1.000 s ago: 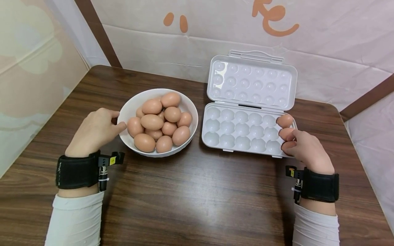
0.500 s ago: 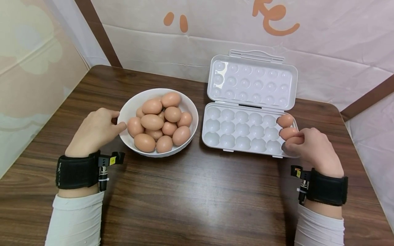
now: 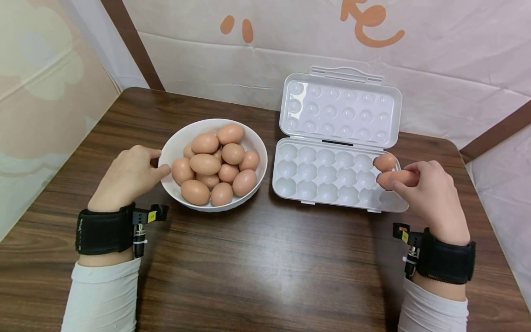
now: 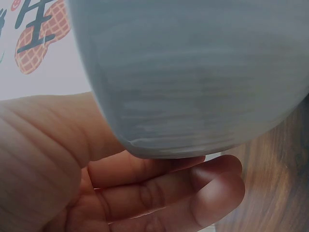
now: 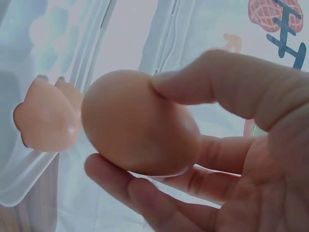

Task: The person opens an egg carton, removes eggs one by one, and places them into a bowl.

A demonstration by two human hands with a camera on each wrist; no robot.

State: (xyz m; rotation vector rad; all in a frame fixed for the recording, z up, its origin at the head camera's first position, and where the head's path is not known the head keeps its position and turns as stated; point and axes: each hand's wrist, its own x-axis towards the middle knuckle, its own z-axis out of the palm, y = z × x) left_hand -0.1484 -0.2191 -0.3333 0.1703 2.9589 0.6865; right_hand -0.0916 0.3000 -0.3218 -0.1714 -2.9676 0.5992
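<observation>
My left hand point(image 3: 130, 177) grips the left side of a white bowl point(image 3: 166, 189), its thumb at the rim. In the left wrist view, curled fingers point(image 4: 159, 193) lie under the bowl's smooth outer wall point(image 4: 193, 87). Several brown eggs point(image 3: 205, 164) are heaped in the bowl. With thumb and fingertips my right hand point(image 3: 435, 198) pinches another brown egg point(image 5: 135, 123), held over the right end of a white egg box point(image 3: 315, 200). Two eggs sit in the box's right-end column, one at the back point(image 3: 384, 162) and one in the middle point(image 3: 386, 180); the front right cup is bare.
The egg box's dimpled lid point(image 3: 340, 110) stands open at the back, near a printed cloth wall point(image 3: 265, 60). Everything stands on a dark wood table point(image 3: 257, 267). Rows of hollow cups point(image 3: 325, 174) fill the box to the left of the eggs.
My right hand has lifted the egg from the box's front right cup and moved up and to the right. My left hand and the bowl have stayed in place.
</observation>
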